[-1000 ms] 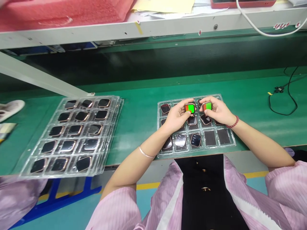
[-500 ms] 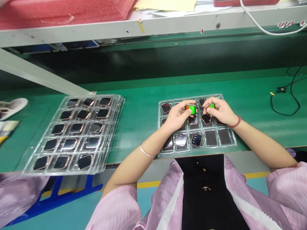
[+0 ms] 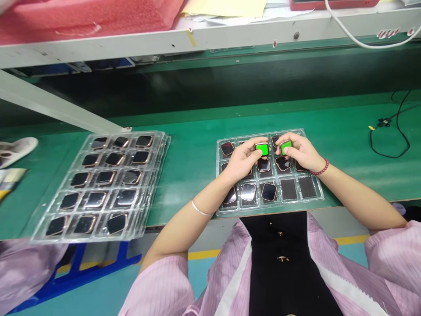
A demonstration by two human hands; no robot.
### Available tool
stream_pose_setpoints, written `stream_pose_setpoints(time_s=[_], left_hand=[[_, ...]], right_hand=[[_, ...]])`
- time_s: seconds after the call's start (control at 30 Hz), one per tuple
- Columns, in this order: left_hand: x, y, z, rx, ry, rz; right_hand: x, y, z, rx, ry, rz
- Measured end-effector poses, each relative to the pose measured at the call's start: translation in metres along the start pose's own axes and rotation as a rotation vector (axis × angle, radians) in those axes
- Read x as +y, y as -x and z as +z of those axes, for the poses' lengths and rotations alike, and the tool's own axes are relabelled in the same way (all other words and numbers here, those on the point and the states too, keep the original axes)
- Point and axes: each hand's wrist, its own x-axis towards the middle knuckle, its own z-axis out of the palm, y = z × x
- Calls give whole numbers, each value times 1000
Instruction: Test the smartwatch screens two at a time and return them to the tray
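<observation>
My left hand (image 3: 246, 157) is closed on a smartwatch without a strap (image 3: 262, 149), its screen lit green and my thumb on the glass. A second such smartwatch (image 3: 286, 147), also glowing green, is gripped in my right hand (image 3: 303, 151), with the thumb over its lower edge. Both are held above a clear plastic tray (image 3: 237, 212) at the bench's front edge. Dark-screened watches lie in its pockets, among them one (image 3: 269, 192) in the front row. Two front-right pockets hold only dark pads (image 3: 308, 187). My hands partly hide the back rows.
To the left stands a stack of clear trays (image 3: 157, 175) filled with watches. A black cable (image 3: 388, 156) lies on the right of the green bench (image 3: 194, 131). Above the back runs a white shelf (image 3: 230, 33); its slanting post (image 3: 62, 103) comes down behind the stack.
Both watch screens have turned fully green from part red, part green. The right-hand watch has tilted to face me more. A front-row watch in the tray that showed faint text is now dark.
</observation>
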Motion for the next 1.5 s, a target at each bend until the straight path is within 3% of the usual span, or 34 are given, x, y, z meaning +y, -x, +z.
stream_pose_setpoints(time_s=[0.33,0.57,0.77,1.27,1.4,1.5], left_hand=[[-6,-1,2,-24,47,38],[-4,-1,4,12,79,-2],[-1,-2,3,46,74,11],[-4,-2,2,55,25,-23],[-4,-3,1,35,141,-54],[-1,-7,-4,-7,299,-144]], right_hand=[[9,-2,0,-10,-13,-54],[11,0,-1,8,50,13],[8,-1,2,-17,13,-39],[11,0,2,-20,3,-1],[11,0,0,-30,-52,33],[8,-2,-6,-47,-257,133]])
